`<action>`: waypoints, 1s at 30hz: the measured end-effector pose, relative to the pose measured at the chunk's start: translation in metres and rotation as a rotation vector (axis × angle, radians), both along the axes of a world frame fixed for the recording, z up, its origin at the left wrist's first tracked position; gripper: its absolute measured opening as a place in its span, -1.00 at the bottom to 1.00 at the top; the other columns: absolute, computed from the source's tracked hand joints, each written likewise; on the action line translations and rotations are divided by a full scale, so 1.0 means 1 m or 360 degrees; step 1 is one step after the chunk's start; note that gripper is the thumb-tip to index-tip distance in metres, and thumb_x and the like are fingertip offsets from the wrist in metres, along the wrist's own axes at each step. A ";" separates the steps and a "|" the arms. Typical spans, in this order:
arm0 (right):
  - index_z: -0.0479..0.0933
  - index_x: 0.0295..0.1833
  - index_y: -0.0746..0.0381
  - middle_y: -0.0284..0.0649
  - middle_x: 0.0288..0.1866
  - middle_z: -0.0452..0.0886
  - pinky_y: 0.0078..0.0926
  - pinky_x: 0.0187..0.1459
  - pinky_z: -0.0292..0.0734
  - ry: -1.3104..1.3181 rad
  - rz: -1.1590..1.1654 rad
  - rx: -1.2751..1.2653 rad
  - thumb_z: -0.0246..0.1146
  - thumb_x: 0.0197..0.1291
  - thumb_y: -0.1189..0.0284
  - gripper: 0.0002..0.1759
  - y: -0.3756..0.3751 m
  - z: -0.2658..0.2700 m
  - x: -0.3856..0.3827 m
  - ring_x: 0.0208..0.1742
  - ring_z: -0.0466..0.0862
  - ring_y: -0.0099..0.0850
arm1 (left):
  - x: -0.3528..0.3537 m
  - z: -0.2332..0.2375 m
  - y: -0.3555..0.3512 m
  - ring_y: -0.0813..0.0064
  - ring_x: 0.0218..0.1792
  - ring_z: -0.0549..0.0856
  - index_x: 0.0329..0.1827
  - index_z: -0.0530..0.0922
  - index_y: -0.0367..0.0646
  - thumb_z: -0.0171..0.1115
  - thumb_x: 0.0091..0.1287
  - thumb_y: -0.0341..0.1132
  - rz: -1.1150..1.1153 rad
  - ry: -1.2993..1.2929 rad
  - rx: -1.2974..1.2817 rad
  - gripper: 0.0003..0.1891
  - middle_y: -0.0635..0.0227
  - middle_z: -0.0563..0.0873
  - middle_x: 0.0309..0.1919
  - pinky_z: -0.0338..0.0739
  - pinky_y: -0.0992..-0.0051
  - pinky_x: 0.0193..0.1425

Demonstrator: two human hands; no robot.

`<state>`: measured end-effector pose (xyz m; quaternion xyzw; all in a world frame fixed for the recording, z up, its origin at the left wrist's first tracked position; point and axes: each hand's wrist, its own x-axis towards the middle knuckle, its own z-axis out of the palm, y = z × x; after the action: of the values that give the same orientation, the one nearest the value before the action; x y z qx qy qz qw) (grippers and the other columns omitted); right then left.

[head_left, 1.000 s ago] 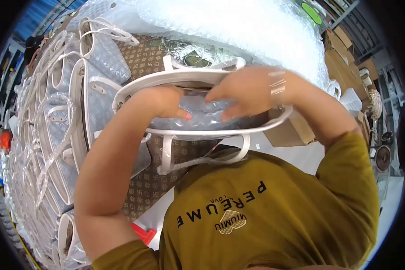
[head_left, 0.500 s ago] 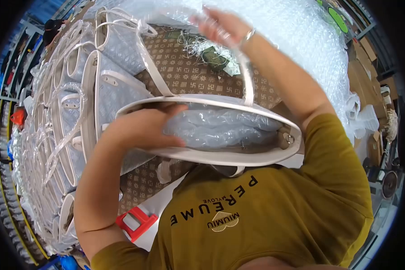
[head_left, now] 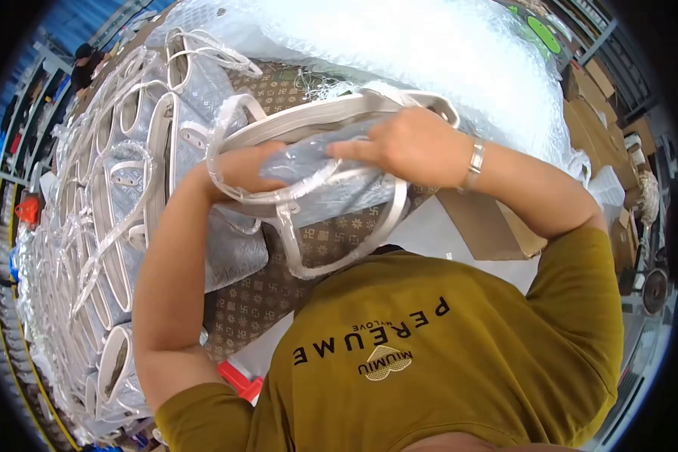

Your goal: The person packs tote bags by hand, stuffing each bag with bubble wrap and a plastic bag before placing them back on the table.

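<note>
A tote bag [head_left: 339,207] with pale grey-blue patterned sides and cream trim lies before me, its mouth facing up and its handles [head_left: 297,264] wrapped in clear film. Clear plastic stuffing [head_left: 301,162] shows inside the mouth. My left hand [head_left: 245,173] reaches in at the left end, against the stuffing; its fingertips are hidden. Over the right part of the mouth is my right hand [head_left: 410,147], its index finger stretched out across the plastic. The other fingers of that hand are partly hidden beneath it.
Several similar bags [head_left: 196,143] stand packed along the left. Bubble wrap [head_left: 459,53] is heaped at the back. The brown patterned table cover [head_left: 256,301] shows under the bag. A cardboard box [head_left: 490,226] sits to the right, and a red object [head_left: 241,380] lies low at the left.
My right hand has come down from the far handle to the bag's mouth. The bag has tilted, and its near handle now hangs toward me. My left hand remains inside.
</note>
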<state>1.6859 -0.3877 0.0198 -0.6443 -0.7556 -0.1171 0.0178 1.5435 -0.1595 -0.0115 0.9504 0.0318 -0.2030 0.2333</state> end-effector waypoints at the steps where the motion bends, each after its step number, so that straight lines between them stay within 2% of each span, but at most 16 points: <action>1: 0.54 0.03 0.04 -0.31 -0.55 0.57 -0.51 -0.60 0.39 0.0005 -0.0029 0.0009 0.18 0.01 0.46 -0.62 0.005 -0.007 0.004 -0.61 0.51 -0.44 | -0.001 -0.008 0.007 0.09 -0.07 0.57 0.03 0.43 -0.22 0.26 0.08 -0.01 -0.0028 -0.0159 -0.0004 -0.45 0.08 0.60 -0.12 0.43 0.25 0.00; 3: 0.54 0.00 0.08 -0.30 -0.52 0.57 -0.50 -0.56 0.40 0.0212 0.0049 0.0022 0.18 0.07 0.40 -0.68 0.017 -0.012 0.014 -0.60 0.49 -0.45 | 0.001 -0.013 0.013 0.08 -0.14 0.59 -0.03 0.44 -0.23 0.26 0.09 -0.02 -0.0078 -0.0494 -0.0017 -0.49 0.09 0.61 -0.15 0.45 0.25 -0.05; 4: 0.54 0.00 0.08 -0.30 -0.52 0.57 -0.50 -0.56 0.40 0.0204 0.0032 0.0031 0.18 0.07 0.40 -0.68 0.021 -0.013 0.020 -0.60 0.49 -0.45 | 0.001 -0.011 0.011 0.08 -0.14 0.59 -0.03 0.44 -0.23 0.26 0.09 -0.02 -0.0098 -0.0502 -0.0011 -0.49 0.09 0.61 -0.15 0.45 0.25 -0.05; 7: 0.56 -0.08 0.16 -0.27 -0.48 0.59 -0.49 -0.48 0.44 0.1268 0.0004 -0.0216 0.17 0.14 0.34 -0.75 0.030 -0.017 0.029 -0.58 0.51 -0.46 | -0.013 0.012 -0.028 0.04 -0.25 0.59 -0.10 0.45 -0.23 0.25 0.13 -0.09 -0.0060 -0.0654 0.0710 -0.58 0.08 0.63 -0.23 0.46 0.25 -0.15; 8: 0.56 -0.08 0.16 -0.27 -0.48 0.59 -0.49 -0.48 0.44 0.1270 0.0002 -0.0224 0.17 0.14 0.34 -0.75 0.032 -0.011 0.024 -0.58 0.51 -0.46 | -0.018 0.016 -0.035 0.04 -0.25 0.59 -0.10 0.45 -0.23 0.25 0.13 -0.09 -0.0058 -0.0652 0.0702 -0.58 0.08 0.63 -0.23 0.46 0.25 -0.15; 11: 0.55 -0.18 0.24 -0.28 -0.47 0.60 -0.48 -0.39 0.47 0.1555 -0.0896 -0.0317 0.14 0.19 0.29 -0.75 0.038 0.012 0.006 -0.54 0.53 -0.47 | -0.033 0.024 -0.047 0.01 -0.30 0.58 -0.13 0.46 -0.22 0.16 0.19 -0.12 -0.0068 -0.0776 0.0569 -0.65 0.06 0.63 -0.36 0.45 0.25 -0.22; 12: 0.55 -0.18 0.24 -0.28 -0.47 0.60 -0.48 -0.39 0.47 0.1553 -0.0882 -0.0334 0.14 0.19 0.29 -0.75 0.039 0.008 0.006 -0.54 0.53 -0.47 | -0.032 0.026 -0.048 0.01 -0.30 0.58 -0.13 0.46 -0.22 0.16 0.19 -0.12 -0.0048 -0.0769 0.0566 -0.65 0.06 0.63 -0.36 0.45 0.25 -0.22; 15: 0.55 -0.24 0.23 -0.18 -0.47 0.61 -0.37 -0.32 0.50 0.1449 -0.0057 -0.0577 0.12 0.13 0.32 -0.78 0.040 -0.018 0.009 -0.41 0.62 -0.32 | -0.019 0.031 -0.045 0.01 -0.31 0.59 -0.13 0.47 -0.21 0.07 0.24 -0.15 0.0140 -0.0090 0.0118 -0.69 0.02 0.61 -0.47 0.44 0.22 -0.22; 16: 0.55 -0.24 0.23 -0.18 -0.47 0.61 -0.37 -0.32 0.50 0.1446 -0.0040 -0.0588 0.12 0.13 0.32 -0.78 0.043 -0.023 0.009 -0.41 0.62 -0.32 | -0.018 0.028 -0.045 0.01 -0.31 0.59 -0.13 0.47 -0.21 0.07 0.24 -0.15 0.0160 -0.0088 0.0117 -0.69 0.02 0.61 -0.47 0.44 0.22 -0.22; 19: 0.54 -0.27 0.23 -0.13 -0.47 0.60 -0.31 -0.35 0.50 0.0927 -0.0303 -0.0447 0.12 0.10 0.37 -0.82 0.054 -0.033 0.008 -0.41 0.62 -0.22 | -0.017 0.007 -0.042 0.06 -0.14 0.56 -0.01 0.45 -0.24 0.11 0.20 -0.18 0.0050 0.0024 0.0093 -0.63 0.00 0.58 -0.18 0.41 0.27 0.00; 20: 0.54 -0.27 0.23 -0.13 -0.47 0.60 -0.31 -0.35 0.50 0.0928 -0.0291 -0.0449 0.12 0.10 0.37 -0.82 0.056 -0.035 0.007 -0.41 0.62 -0.22 | -0.019 -0.001 -0.040 0.06 -0.14 0.56 -0.01 0.45 -0.24 0.11 0.20 -0.18 0.0062 0.0027 0.0095 -0.63 0.00 0.58 -0.18 0.41 0.27 0.00; 23: 0.55 -0.32 0.24 -0.08 -0.50 0.57 -0.26 -0.43 0.46 0.0345 0.0029 -0.0134 0.13 0.07 0.39 -0.84 0.055 -0.043 -0.002 -0.44 0.58 -0.14 | -0.029 -0.024 -0.031 -0.02 -0.17 0.58 0.05 0.38 -0.31 0.09 0.19 -0.11 -0.0097 -0.0065 0.0262 -0.52 -0.13 0.51 -0.03 0.46 0.28 -0.05; 24: 0.55 -0.32 0.24 -0.08 -0.50 0.57 -0.26 -0.43 0.46 0.0351 0.0033 -0.0143 0.13 0.07 0.39 -0.84 0.055 -0.045 -0.005 -0.44 0.58 -0.14 | -0.031 -0.027 -0.028 -0.02 -0.17 0.58 0.05 0.38 -0.31 0.09 0.19 -0.11 -0.0093 -0.0059 0.0253 -0.52 -0.13 0.51 -0.03 0.46 0.28 -0.05; 27: 0.54 -0.27 0.25 -0.12 -0.47 0.60 -0.28 -0.39 0.51 0.0688 0.0334 -0.0460 0.13 0.07 0.39 -0.82 0.057 -0.046 -0.015 -0.39 0.62 -0.18 | -0.035 -0.035 -0.018 -0.01 -0.03 0.55 0.17 0.28 -0.40 0.18 0.10 -0.03 -0.0124 -0.0144 0.0129 -0.30 -0.18 0.35 0.15 0.42 0.36 0.07; 28: 0.54 -0.27 0.25 -0.12 -0.47 0.60 -0.28 -0.39 0.51 0.0687 0.0337 -0.0475 0.13 0.07 0.39 -0.82 0.061 -0.049 -0.020 -0.39 0.62 -0.18 | -0.036 -0.038 -0.016 -0.01 -0.03 0.55 0.17 0.28 -0.40 0.18 0.10 -0.03 -0.0117 -0.0147 0.0116 -0.30 -0.18 0.35 0.15 0.42 0.36 0.07; 30: 0.54 -0.21 0.24 -0.13 -0.46 0.61 -0.29 -0.37 0.53 -0.0020 0.0232 -0.0808 0.11 0.08 0.43 -0.81 0.076 -0.054 -0.035 -0.37 0.63 -0.18 | -0.035 -0.041 -0.013 0.02 0.02 0.53 0.19 0.26 -0.42 0.21 0.06 0.00 -0.0181 -0.0115 0.0161 -0.24 -0.16 0.40 0.12 0.38 0.38 0.13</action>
<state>1.6506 -0.3113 -0.0344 -0.5711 -0.8053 0.0739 -0.1407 1.5082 -0.1724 -0.0530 0.9680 -0.0204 -0.1795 0.1740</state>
